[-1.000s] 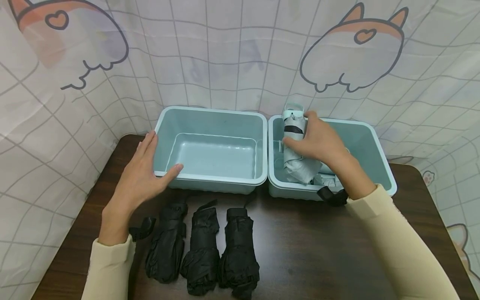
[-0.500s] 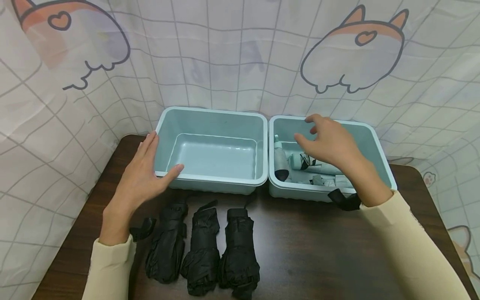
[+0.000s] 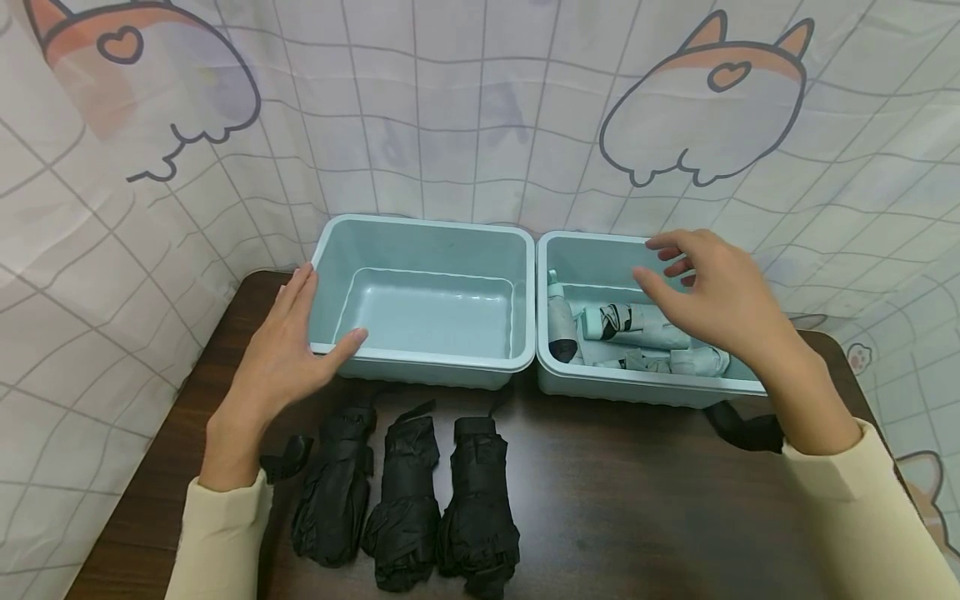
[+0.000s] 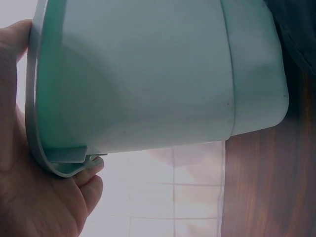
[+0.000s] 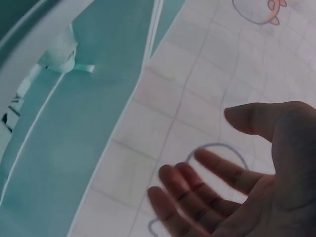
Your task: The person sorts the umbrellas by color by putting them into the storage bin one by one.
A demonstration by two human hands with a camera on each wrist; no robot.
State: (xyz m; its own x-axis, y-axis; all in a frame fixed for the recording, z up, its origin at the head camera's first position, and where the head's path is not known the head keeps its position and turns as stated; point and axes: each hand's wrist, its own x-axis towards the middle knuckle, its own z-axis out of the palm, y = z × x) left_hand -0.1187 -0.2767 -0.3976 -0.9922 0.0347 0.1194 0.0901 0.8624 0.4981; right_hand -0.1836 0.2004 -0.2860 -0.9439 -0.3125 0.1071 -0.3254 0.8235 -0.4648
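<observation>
My left hand point(image 3: 281, 342) rests on the left corner of the left light-blue bin point(image 3: 423, 360). In the left wrist view, thumb and fingers touch its rim point(image 4: 32, 94). Over the right side of the other light-blue bin point(image 3: 600, 382) hovers my right hand point(image 3: 716, 292), holding nothing, its fingers loosely bent. Inside that bin, a pale folded umbrella point(image 3: 561, 321) lies along the left wall. Another pale umbrella point(image 3: 648, 333) lies crosswise in the middle. A third pale umbrella point(image 3: 697, 362) lies near the front wall, partly hidden by the rim.
Three black folded umbrellas lie side by side on the dark wooden table point(image 3: 622, 500): a left one point(image 3: 333, 492), a middle one point(image 3: 405, 500) and a right one point(image 3: 476, 500). A white checked curtain point(image 3: 450, 108) hangs behind the bins.
One second ago my right hand held a pale umbrella over the right bin's left part. It has let go of that umbrella and moved right. My left hand has stayed put.
</observation>
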